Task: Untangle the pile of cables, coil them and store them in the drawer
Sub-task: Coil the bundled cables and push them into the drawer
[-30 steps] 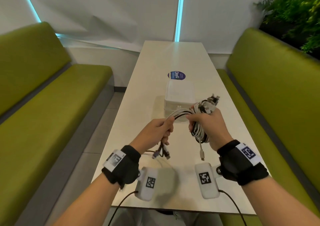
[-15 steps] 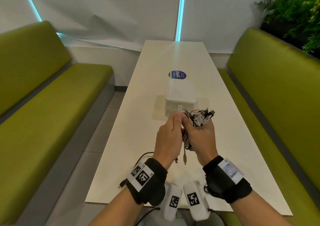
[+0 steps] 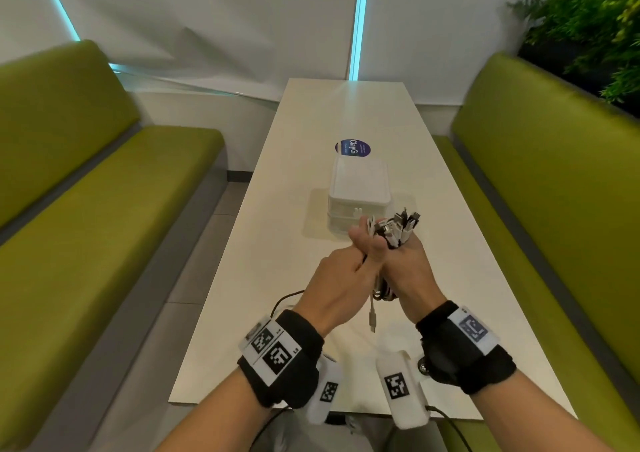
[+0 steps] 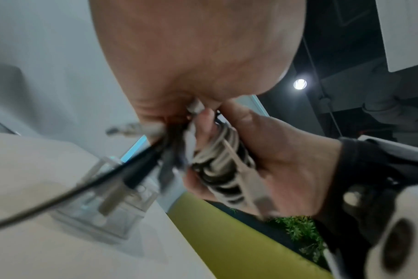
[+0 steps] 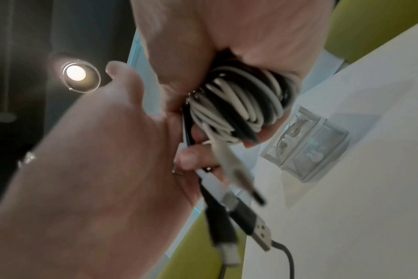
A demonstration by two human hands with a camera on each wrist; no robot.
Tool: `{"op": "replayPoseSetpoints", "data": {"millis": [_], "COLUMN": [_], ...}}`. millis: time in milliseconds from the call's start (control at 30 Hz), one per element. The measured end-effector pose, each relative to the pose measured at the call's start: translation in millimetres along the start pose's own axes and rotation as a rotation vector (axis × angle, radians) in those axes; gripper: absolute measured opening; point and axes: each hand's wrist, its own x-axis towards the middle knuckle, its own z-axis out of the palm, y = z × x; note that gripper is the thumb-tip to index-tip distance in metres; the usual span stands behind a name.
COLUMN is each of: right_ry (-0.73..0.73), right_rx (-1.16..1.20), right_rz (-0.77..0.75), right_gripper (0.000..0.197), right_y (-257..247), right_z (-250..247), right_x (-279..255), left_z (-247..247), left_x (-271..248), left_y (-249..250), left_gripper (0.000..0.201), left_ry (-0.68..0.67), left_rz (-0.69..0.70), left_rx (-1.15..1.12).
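A bundle of black and white cables point(image 3: 398, 233) is held in the air over the white table point(image 3: 277, 278). My right hand point(image 3: 410, 264) grips the coiled bundle point(image 5: 239, 102), and several connector ends stick up out of the fist. My left hand point(image 3: 360, 250) presses against it from the left, its fingers point(image 5: 193, 156) pinching loose cable ends point(image 5: 229, 200) beside the coil point(image 4: 217, 166). One white plug point(image 3: 372, 316) dangles below the hands. The small translucent drawer box point(image 3: 360, 188) stands shut just beyond the hands, with cables inside it point(image 5: 306, 149).
Green benches point(image 3: 86, 243) run along both sides of the narrow table. A round blue sticker point(image 3: 352, 148) lies behind the drawer box. A plant point(image 3: 595, 18) stands at the far right. Black wrist-camera leads point(image 3: 287, 299) trail over the near table edge.
The hands, apart a second ago with cable stretched between them, have come together. The left hand brought the loose ends to the coil, and both hands moved slightly forward.
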Motion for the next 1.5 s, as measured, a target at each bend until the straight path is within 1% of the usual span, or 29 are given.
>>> {"op": "replayPoseSetpoints", "data": {"millis": [67,100,133,167,200,233,267,333,367,433,467,500,533,600,633,700,733,800,833,900,933,1000,1067,1100,1167,1200,1300,1367,1500], "right_ry": [-0.014,-0.013,-0.004,0.006,0.018,0.036,0.051,0.046,0.031,-0.034,-0.077,-0.118,-0.152,-0.216,-0.249,-0.32,-0.356,-0.443,-0.495,-0.586,-0.62,-0.647,-0.616,-0.601,-0.585,-0.58,-0.545,-0.488,-0.376], "right_rx": [0.008,0.01,0.021,0.038,0.06,0.082,0.097,0.105,0.123,0.202,0.249,0.306,0.371,0.479,0.513,0.559,0.569,0.55,0.525,0.484,0.482,0.494,0.474,0.459,0.447,0.445,0.44,0.404,0.304], "right_rz": [0.013,0.02,0.023,0.018,0.007,-0.002,-0.01,-0.022,-0.019,0.017,0.043,0.073,0.106,0.156,0.175,0.194,0.191,0.176,0.17,0.163,0.168,0.191,0.212,0.214,0.209,0.207,0.194,0.187,0.164], "right_gripper": [0.021,0.02,0.019,0.017,0.016,0.02,0.027,0.036,0.037,0.045,0.049,0.052,0.054,0.055,0.055,0.051,0.05,0.056,0.058,0.057,0.058,0.064,0.069,0.069,0.064,0.063,0.064,0.065,0.054], "right_y": [-3,-5,-6,-8,-9,-8,-7,-5,-7,-11,-14,-16,-18,-21,-23,-28,-31,-37,-38,-39,-39,-37,-35,-34,-32,-31,-29,-29,-31], "right_z": [-3,-5,-6,-7,-7,-6,-5,-4,-4,-6,-6,-6,-7,-9,-10,-11,-11,-11,-11,-11,-10,-8,-8,-8,-10,-12,-19,-23,-27], "right_x": [0,0,0,-1,0,-1,-2,-4,-4,-3,-3,-4,-5,-6,-7,-8,-9,-11,-13,-16,-16,-15,-12,-12,-13,-14,-13,-11,-8], "left_z": [-10,-14,-18,-21,-23,-26,-27,-28,-29,-29,-29,-30,-30,-32,-34,-36,-37,-39,-41,-43,-43,-40,-34,-33,-38,-42,-60,-72,-91], "left_x": [3,6,7,8,8,8,7,2,1,-5,-7,-9,-10,-7,-5,-2,0,3,4,6,7,5,2,0,-2,-3,-6,-9,-5], "left_y": [-1,-5,-10,-17,-23,-28,-33,-35,-35,-34,-32,-31,-30,-26,-24,-19,-18,-14,-12,-11,-12,-13,-18,-20,-28,-34,-56,-67,-77], "left_gripper": [0.051,0.045,0.044,0.055,0.07,0.081,0.084,0.076,0.065,0.027,0.023,0.031,0.035,0.034,0.03,0.014,0.011,0.02,0.02,0.014,0.015,0.026,0.041,0.043,0.042,0.039,0.027,0.015,0.026], "left_ry": [-0.094,-0.123,-0.14,-0.141,-0.14,-0.151,-0.173,-0.265,-0.317,-0.375,-0.372,-0.352,-0.335,-0.351,-0.382,-0.449,-0.466,-0.485,-0.51,-0.59,-0.609,-0.604,-0.58,-0.567,-0.559,-0.556,-0.527,-0.472,-0.289], "left_rz": [0.009,0.024,0.029,0.01,-0.014,-0.043,-0.053,-0.055,-0.045,-0.06,-0.067,-0.065,-0.06,-0.028,-0.014,-0.035,-0.05,-0.048,-0.03,0.004,-0.006,-0.041,-0.038,-0.039,-0.057,-0.065,-0.107,-0.139,-0.183], "left_rx": [0.032,0.011,-0.058,-0.15,-0.233,-0.274,-0.259,-0.21,-0.207,-0.286,-0.335,-0.381,-0.41,-0.446,-0.437,-0.44,-0.448,-0.442,-0.434,-0.431,-0.418,-0.371,-0.321,-0.296,-0.248,-0.213,-0.056,-0.058,-0.033]}}
